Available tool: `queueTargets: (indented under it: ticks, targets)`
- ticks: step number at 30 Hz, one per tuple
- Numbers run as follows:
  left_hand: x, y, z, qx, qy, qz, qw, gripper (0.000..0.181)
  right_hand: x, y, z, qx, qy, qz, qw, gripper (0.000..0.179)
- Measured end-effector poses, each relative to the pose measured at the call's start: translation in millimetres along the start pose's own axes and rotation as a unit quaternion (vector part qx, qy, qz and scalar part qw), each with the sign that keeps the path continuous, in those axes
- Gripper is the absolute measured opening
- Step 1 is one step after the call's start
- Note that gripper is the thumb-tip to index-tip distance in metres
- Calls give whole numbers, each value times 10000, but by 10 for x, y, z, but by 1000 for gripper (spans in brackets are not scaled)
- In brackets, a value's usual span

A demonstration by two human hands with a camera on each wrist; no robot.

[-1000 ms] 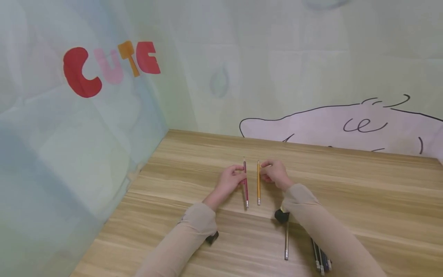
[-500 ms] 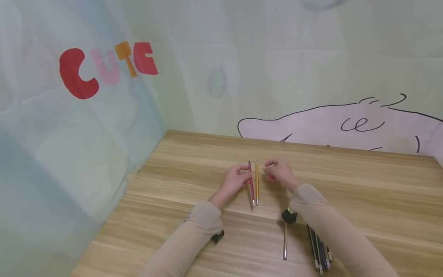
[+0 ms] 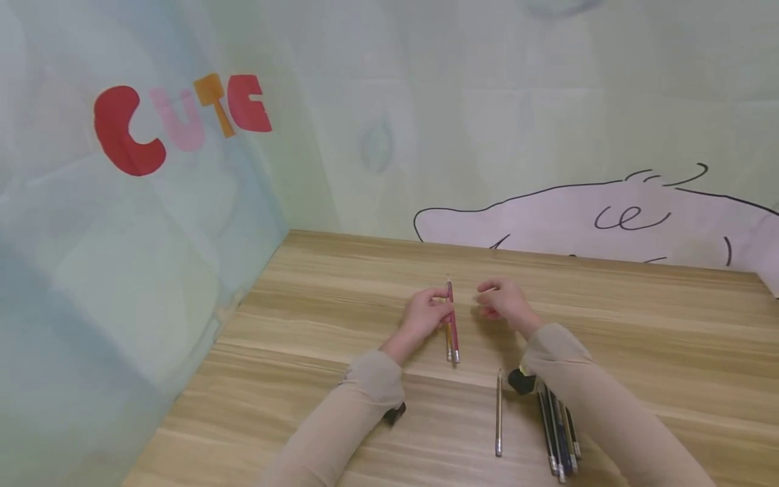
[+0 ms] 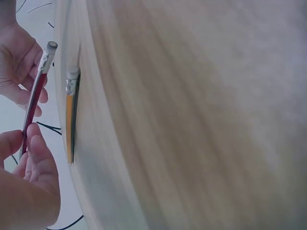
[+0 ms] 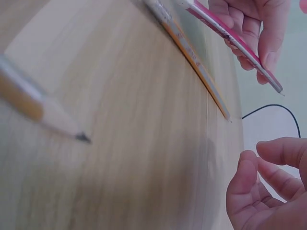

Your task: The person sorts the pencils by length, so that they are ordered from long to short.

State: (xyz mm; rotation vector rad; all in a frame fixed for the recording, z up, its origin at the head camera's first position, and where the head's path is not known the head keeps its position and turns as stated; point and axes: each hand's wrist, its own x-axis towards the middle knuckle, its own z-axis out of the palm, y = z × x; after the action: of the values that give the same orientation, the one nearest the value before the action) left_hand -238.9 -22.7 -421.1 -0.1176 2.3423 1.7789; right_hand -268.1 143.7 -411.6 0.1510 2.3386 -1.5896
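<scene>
Between thumb and fingers, my left hand (image 3: pixel 425 315) pinches a red pencil (image 4: pixel 34 99) with a silver ferrule and eraser end. The red pencil is lifted off the table, its eraser toward me. A yellow pencil (image 5: pixel 194 60) lies on the wood beside and below it; in the head view the red pencil and left hand hide much of it. My right hand (image 3: pixel 510 304) is just to the right, fingers loosely bent, with nothing in it. Closer to me lies a single pencil (image 3: pixel 499 418), its sharpened tip large in the right wrist view.
Several dark pencils (image 3: pixel 555 436) lie in a bunch near my right forearm, partly covered by the sleeve. The wood-grain table (image 3: pixel 341 284) meets a printed backdrop (image 3: pixel 341 135) at the back and left.
My left hand has carried the red pencil rightward, from left of the yellow pencil to over it. The right hand has let go of the yellow pencil and drawn back to the right.
</scene>
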Motion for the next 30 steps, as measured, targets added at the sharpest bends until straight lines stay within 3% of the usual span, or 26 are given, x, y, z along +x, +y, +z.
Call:
queueTargets:
  ticks: [13, 23, 30]
  targets:
    - [44, 57, 106, 862, -76, -1, 9962, 26, -41, 91, -177, -58, 91, 69, 9999, 33]
    - [75, 53, 144, 1010, -41, -164, 9947, 24, -167, 156, -331, -236, 24, -115, 9997, 31]
    - [117, 18, 172, 1145, -24, -112, 9934, 22, -276, 232, -445, -321, -115, -130, 9993, 31]
